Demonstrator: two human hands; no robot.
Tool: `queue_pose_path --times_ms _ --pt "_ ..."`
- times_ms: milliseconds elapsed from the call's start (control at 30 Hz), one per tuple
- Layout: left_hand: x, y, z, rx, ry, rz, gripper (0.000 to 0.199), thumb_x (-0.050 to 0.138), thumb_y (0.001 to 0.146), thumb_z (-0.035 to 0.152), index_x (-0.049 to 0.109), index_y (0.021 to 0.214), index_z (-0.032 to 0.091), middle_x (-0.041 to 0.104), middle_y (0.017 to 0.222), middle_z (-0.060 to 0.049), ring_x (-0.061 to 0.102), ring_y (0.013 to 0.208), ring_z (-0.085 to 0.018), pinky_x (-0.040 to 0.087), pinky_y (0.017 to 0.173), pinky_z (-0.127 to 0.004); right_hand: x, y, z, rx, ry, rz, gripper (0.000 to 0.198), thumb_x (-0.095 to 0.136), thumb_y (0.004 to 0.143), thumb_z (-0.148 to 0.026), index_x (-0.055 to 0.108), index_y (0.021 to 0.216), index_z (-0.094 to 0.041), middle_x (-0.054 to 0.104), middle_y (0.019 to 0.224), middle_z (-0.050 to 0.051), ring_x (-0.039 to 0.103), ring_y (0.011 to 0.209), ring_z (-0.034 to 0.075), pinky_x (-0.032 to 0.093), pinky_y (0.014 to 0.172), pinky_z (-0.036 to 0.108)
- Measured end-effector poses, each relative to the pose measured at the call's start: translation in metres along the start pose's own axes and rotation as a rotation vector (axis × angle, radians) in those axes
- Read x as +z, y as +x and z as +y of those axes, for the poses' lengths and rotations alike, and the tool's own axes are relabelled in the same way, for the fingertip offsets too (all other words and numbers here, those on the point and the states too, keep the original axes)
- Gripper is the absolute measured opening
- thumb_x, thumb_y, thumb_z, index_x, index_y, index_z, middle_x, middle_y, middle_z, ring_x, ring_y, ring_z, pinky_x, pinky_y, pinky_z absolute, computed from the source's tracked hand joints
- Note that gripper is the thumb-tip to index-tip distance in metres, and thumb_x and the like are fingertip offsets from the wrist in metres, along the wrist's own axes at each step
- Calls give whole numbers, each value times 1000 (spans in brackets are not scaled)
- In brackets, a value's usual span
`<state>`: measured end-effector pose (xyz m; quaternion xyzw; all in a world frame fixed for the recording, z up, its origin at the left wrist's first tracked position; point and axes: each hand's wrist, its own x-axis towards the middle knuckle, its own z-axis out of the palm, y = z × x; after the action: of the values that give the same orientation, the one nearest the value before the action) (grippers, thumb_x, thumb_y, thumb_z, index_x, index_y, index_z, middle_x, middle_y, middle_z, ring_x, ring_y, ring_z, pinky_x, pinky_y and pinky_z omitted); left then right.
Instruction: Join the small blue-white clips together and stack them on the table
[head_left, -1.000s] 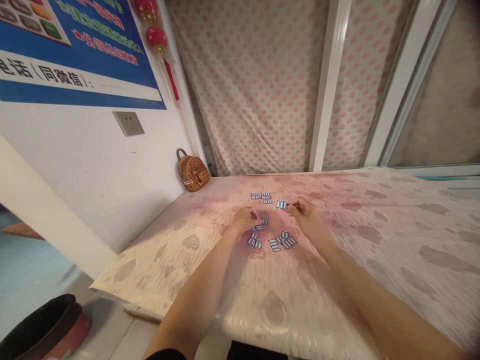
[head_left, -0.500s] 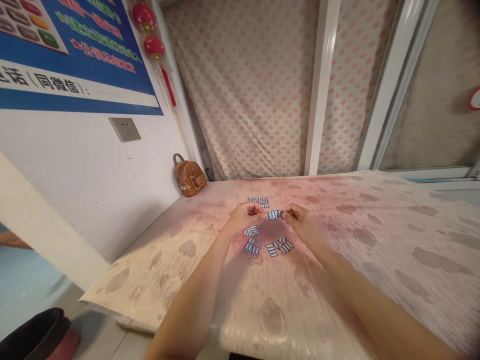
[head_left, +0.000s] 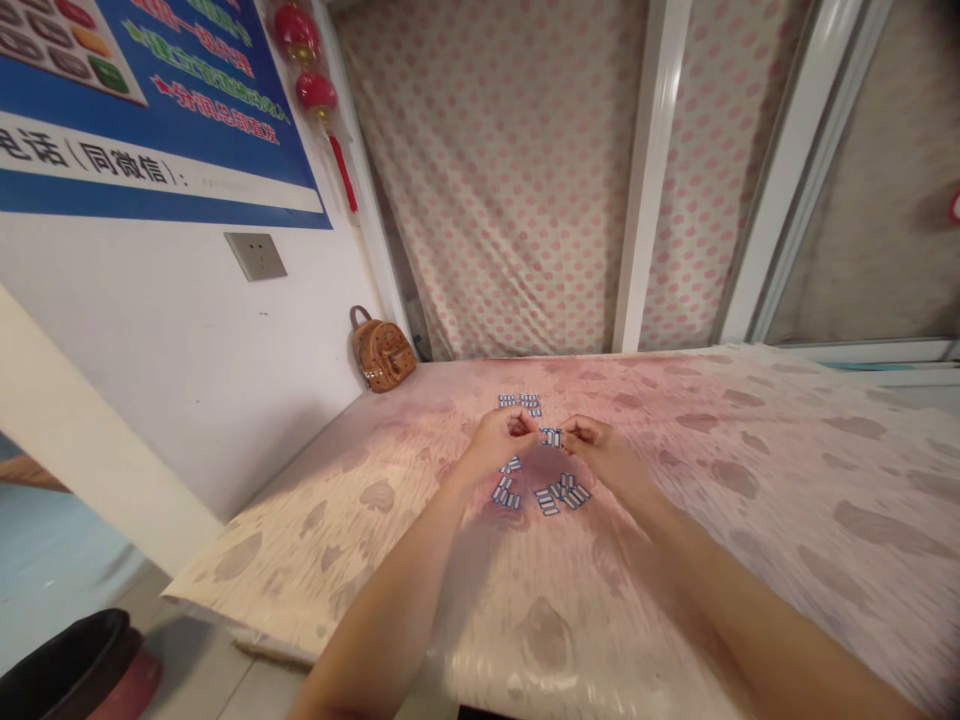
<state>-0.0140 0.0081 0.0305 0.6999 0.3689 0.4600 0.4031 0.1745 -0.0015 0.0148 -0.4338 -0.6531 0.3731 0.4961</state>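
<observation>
Between my two hands is a small piece with white bars and blue borders [head_left: 553, 437], perhaps a label strip; its exact kind is too small to tell. The fingertips of my left hand [head_left: 499, 440] are closed on its left end. On its right end, the thumb and fingers of my right hand [head_left: 598, 448] are pinched. Similar blue-and-white pieces [head_left: 506, 493] lie just below my left hand. Nearer to me on the right is another group of pieces [head_left: 574, 492], some overlapping. Beyond my left hand lie more pieces [head_left: 519, 400], partly hidden by it.
A patterned cloth [head_left: 547, 630] covers the table. Against the wall at its far left corner stands a brown mini backpack [head_left: 384, 355]. A dark bin [head_left: 75, 665] is on the floor at lower left. A polka-dot curtain [head_left: 495, 180] hangs behind the table.
The held piece sits slightly lower, and my hands are a little closer together around it. The whole view has shifted slightly. The pieces on the table appear unmoved.
</observation>
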Motion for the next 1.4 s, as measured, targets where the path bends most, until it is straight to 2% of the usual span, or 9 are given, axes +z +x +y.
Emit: queue_pose_path --times_ms 200,333,500,600,767,1033,1167,1300,1400 --pt "3 0 2 5 4 50 31 81 68 34 58 71 13 61 65 -1 56 61 -11 42 58 -21 1 0 -4 71 80 -22 29 56 75 -51 60 70 -22 66 70 3 62 64 18 51 68 32" --pt "4 0 5 18 -7 60 36 84 66 37 57 72 13 61 66 -1 57 62 -11 42 60 -21 3 0 -2 2 32 -31 28 60 73 -50 60 68 -22 65 66 2 62 65 18 50 68 31" --pt "3 2 0 -7 -79 2 48 86 64 39 65 96 12 65 70 -1 58 63 -11 41 62 -22 2 1 6 -31 37 12 25 58 77 -46 59 68 -22 66 67 3 62 64 18 49 68 32" --pt "2 5 -7 -67 -144 -25 48 87 60 42 67 90 10 68 74 -4 59 65 -12 42 63 -23 2 1 7 -37 25 23 23 57 79 -43 59 69 -22 68 69 3 62 65 17 49 69 31" --pt "3 6 -10 -133 -239 30 52 89 54 44 66 85 10 68 74 -4 59 63 -11 42 62 -22 3 1 4 -14 34 39 21 61 76 -42 59 70 -22 68 67 2 64 65 18 51 68 31" --pt "10 4 -10 -84 -225 73 47 90 55 41 66 81 10 68 72 -4 60 64 -12 44 63 -22 8 -3 3 -37 26 14 16 52 79 -35 57 70 -22 68 67 3 63 60 17 51 65 31" --pt "11 5 -11 -117 -200 70 44 87 59 44 67 80 11 68 73 -5 59 62 -12 45 62 -23 10 -5 7 -29 30 -18 18 51 80 -37 57 74 -21 69 70 3 64 59 16 51 64 31" --pt "0 5 -16 -190 -161 98 35 83 63 42 67 74 12 67 69 -3 59 61 -13 45 60 -23 11 -3 14 10 50 -17 18 53 80 -39 57 77 -21 70 69 2 64 58 16 51 63 30" --pt "-19 6 -24 -258 -52 232 22 77 69 32 68 73 13 66 68 -2 57 60 -11 42 58 -21 10 0 19 17 96 42 23 55 79 -43 58 83 -21 68 65 1 63 55 16 51 61 31"
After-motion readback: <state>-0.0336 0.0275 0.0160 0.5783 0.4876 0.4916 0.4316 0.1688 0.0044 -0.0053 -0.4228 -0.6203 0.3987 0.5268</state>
